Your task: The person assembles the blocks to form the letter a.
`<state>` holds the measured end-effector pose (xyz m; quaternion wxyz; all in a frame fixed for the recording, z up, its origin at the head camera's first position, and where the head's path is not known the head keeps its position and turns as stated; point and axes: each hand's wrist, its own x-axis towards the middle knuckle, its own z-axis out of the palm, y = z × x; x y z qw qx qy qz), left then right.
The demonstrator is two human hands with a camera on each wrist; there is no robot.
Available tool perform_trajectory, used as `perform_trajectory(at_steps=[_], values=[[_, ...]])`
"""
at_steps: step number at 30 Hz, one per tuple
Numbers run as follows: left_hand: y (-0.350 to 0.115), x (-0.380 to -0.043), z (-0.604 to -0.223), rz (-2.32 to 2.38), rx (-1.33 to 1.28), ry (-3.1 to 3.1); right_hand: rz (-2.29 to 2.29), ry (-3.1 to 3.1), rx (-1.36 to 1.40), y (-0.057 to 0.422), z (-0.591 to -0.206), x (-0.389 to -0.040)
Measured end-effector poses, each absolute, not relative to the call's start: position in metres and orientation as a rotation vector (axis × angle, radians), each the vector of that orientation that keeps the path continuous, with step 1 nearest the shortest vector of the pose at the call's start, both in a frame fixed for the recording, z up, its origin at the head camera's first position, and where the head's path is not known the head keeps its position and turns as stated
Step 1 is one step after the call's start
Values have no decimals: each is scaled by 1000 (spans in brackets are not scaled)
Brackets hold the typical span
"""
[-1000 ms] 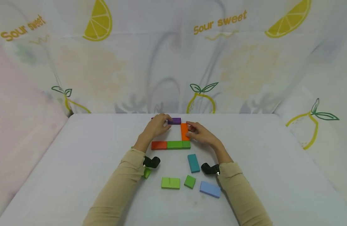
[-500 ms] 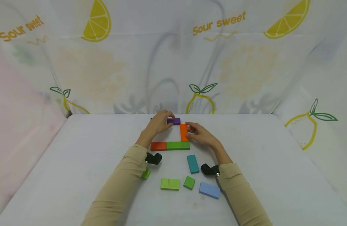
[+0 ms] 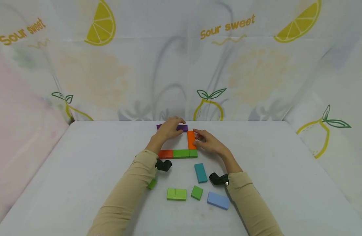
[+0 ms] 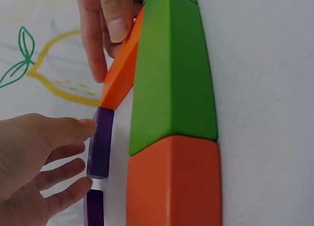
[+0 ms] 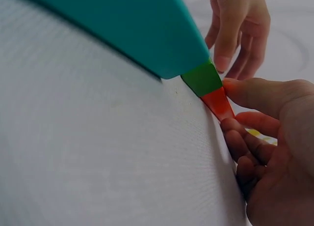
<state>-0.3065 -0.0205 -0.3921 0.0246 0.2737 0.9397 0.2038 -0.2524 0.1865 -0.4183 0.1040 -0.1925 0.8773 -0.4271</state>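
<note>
Near the worktop's (image 3: 89,157) far edge, your loosely open left hand (image 3: 169,128) hangs by purple blocks (image 4: 101,150); your half-open right hand (image 3: 209,141) touches an orange block (image 3: 191,140).

Curtained booth (image 3: 331,85), lemon-print cloth (image 3: 157,65), white tabletop (image 3: 287,183)

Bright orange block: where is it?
In the head view, the bright orange block lies just right of centre, between a purple block at the back and the front row's small green end block, by the right hand.
</note>
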Motion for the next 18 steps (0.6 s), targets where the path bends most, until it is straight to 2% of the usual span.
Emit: perform_trajectory(at_steps=[5,18], values=[[-19,-309,-396,578,819,2906,-1265,2591,-574,188,-428,-260],[-15,-310,-411,585,795,2904,-1268,2606,-519,190,-438,-253]])
